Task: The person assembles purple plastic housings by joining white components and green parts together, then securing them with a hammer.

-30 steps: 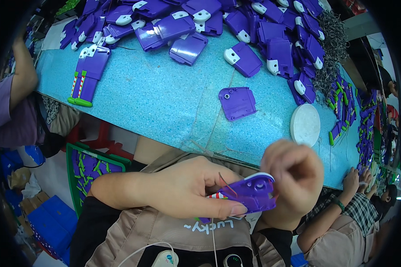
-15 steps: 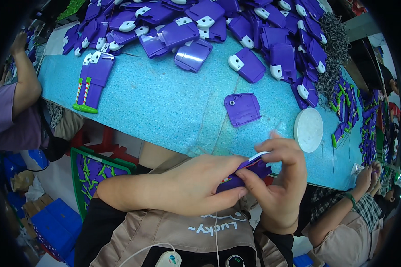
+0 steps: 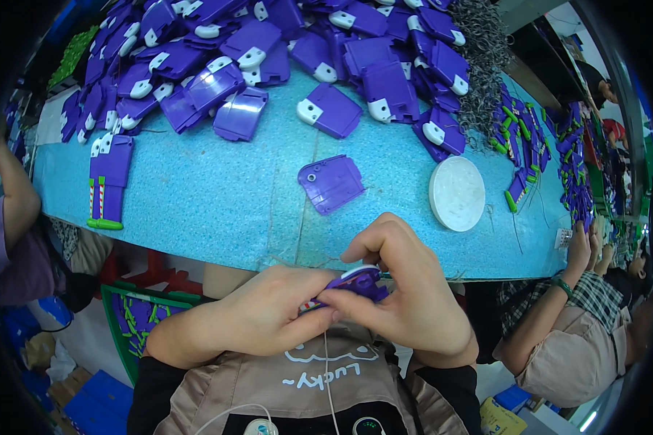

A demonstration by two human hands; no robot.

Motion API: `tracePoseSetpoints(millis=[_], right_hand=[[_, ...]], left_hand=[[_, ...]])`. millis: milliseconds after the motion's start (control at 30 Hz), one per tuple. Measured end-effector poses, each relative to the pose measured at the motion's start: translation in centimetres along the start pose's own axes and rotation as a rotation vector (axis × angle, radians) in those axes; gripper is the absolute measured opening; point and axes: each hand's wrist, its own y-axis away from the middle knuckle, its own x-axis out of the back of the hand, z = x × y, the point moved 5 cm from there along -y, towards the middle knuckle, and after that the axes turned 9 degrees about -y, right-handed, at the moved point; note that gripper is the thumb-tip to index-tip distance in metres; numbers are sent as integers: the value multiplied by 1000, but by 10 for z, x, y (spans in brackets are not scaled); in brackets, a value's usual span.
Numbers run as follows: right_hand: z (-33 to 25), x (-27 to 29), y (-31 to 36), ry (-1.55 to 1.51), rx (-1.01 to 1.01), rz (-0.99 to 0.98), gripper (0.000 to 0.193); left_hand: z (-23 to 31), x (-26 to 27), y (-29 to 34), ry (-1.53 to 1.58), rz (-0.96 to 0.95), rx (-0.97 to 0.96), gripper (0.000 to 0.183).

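In front of my apron, a purple plastic casing (image 3: 368, 285) with a white end piece and a red-and-white striped part is held between both hands. My left hand (image 3: 272, 308) wraps its near-left end, thumb on top and fingers partly hidden beneath. The thumb of my right hand (image 3: 413, 297) presses against the casing's side, while its index finger curls above the white end. A loose purple shell half (image 3: 332, 185), inner side up, lies on the blue table (image 3: 218, 196) just beyond my hands. To its right sits a round white dish (image 3: 457, 194).
A heap of purple casings with white ends (image 3: 268, 47) covers the far side. Grey wire pieces (image 3: 479, 65) are piled at the back right. Two casings with green-tipped striped parts (image 3: 109, 185) lie at left. A green crate (image 3: 112, 290) stands below; co-workers sit on both sides.
The view has swung, so the table's contents appear farther left. Both hands keep hold of the casing, and my right index finger is more bent over its white end.
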Motion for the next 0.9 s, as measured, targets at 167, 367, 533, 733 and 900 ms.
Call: tracePoseSetpoints(millis=[167, 367, 533, 733, 900], right_hand=[[2, 8, -1, -67, 42, 2, 44], [42, 131, -25, 365, -214, 564, 28], [90, 168, -51, 535, -469, 393, 34], [114, 215, -4, 261, -395, 637, 24], [129, 212, 44, 36, -388, 768, 19]], left_hand=[[2, -3, 6, -18, 116, -83, 23], [-7, 3, 13, 540, 248, 264, 33], [-5, 0, 14, 586, 267, 288, 33], [-10, 4, 17, 624, 276, 280, 26], [-10, 9, 14, 630, 293, 265, 25]])
